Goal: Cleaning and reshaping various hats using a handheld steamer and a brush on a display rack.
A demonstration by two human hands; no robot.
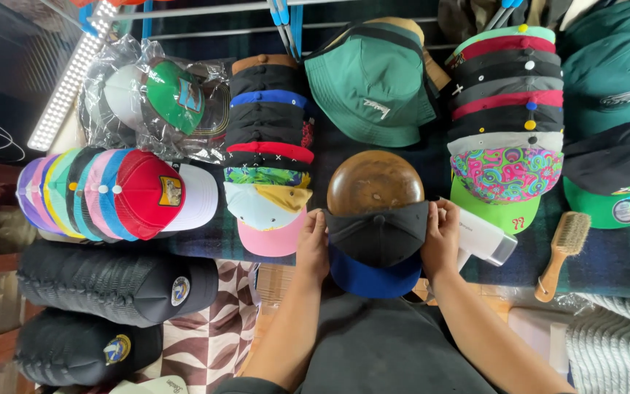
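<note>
My left hand (pixel 313 244) and right hand (pixel 440 239) pinch the two sides of a black cap with a blue brim (pixel 378 248), seated on a wooden dome (pixel 375 181) at the near middle of the table. A pink-brimmed cap (pixel 270 219) lies just left; a white device (pixel 484 237) and a brush (pixel 563 252) sit right.

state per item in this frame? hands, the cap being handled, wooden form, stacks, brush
left hand: gripping the cap's left edge
right hand: gripping the cap's right edge
black cap with blue brim: held by both hands against the wooden dome
wooden dome: lower part covered by the cap
bagged caps: wrapped in clear plastic
green bucket hat: lying flat, unstacked
cap stack: nested, multicolour cap at the front
brush: lying loose, untouched
</note>
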